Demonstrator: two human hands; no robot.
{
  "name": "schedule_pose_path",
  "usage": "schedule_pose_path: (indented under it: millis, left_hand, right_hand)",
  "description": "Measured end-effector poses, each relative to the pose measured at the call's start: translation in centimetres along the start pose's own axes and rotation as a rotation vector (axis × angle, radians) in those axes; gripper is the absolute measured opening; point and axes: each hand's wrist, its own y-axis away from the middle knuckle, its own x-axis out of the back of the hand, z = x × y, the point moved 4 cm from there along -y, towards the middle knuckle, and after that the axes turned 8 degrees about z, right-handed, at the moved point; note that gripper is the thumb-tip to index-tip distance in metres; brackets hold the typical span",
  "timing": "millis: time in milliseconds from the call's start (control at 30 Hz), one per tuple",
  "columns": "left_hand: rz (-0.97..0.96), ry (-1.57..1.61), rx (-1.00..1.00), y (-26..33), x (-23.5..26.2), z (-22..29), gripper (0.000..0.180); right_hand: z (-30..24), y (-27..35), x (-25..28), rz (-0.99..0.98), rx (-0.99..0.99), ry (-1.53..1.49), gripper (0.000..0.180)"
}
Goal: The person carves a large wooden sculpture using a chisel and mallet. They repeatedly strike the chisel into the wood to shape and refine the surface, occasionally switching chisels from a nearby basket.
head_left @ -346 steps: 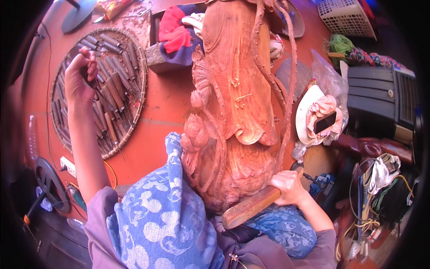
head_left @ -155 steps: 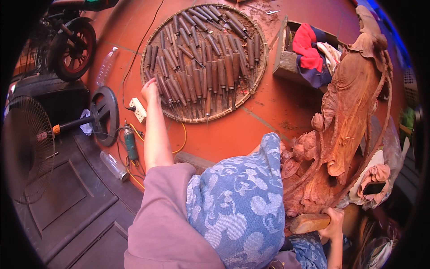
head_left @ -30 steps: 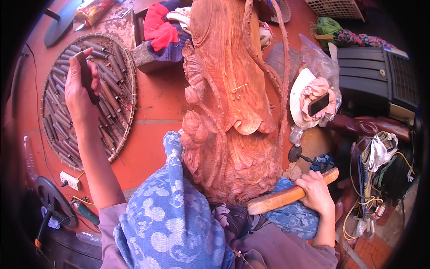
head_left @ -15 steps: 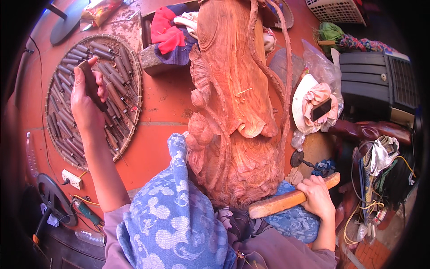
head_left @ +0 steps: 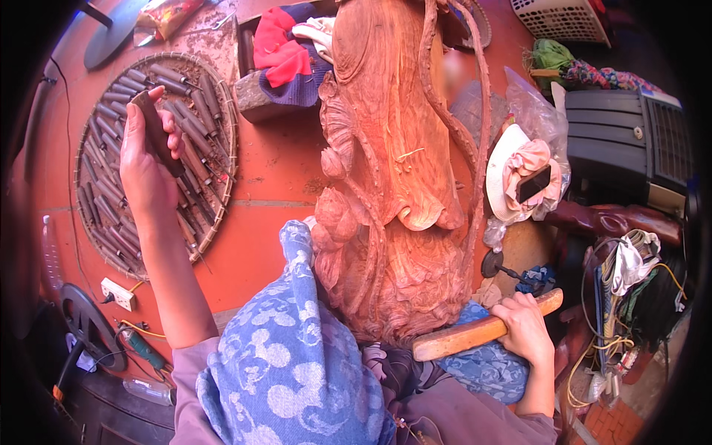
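My left hand is raised over a round woven tray and holds a carving chisel by its dark wooden handle, with the thumb along one side. In the tray lie several more chisels with brown handles. At the lower right my right hand is wrapped round a flat, worn wooden mallet, which lies level above my lap. Between my arms, a large reddish wood carving with buds, stems and curled folds leans away from me. Blue patterned cloth covers my leg.
A wooden block with red and blue cloth stands by the carving's far left. To the right are a white hat with a phone on it, a grey cooler-like box and tangled cords. A power strip lies at left.
My left hand, still holding the chisel, has tilted slightly and shifted a little to the right. The view has moved slightly; my right hand keeps the mallet in place.
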Motion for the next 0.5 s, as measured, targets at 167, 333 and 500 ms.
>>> schedule_pose_path:
  millis: [167, 333, 500]
  left_hand:
    - [-0.01, -0.022, 0.013, 0.0, 0.4, -0.3, 0.047]
    - [0.033, -0.19, 0.011, 0.7, -0.7, 0.0, 0.044]
    - [-0.092, -0.465, -0.062, 3.3, -4.4, 0.5, 0.018]
  right_hand:
    - [0.0, 0.1, 0.0, -0.018, -0.015, -0.008, 0.034]
    - [-0.1, -0.1, 0.2, -0.03, 0.001, 0.005, 0.036]
    - [-0.1, 0.1, 0.3, -0.018, -0.008, -0.004, 0.037]
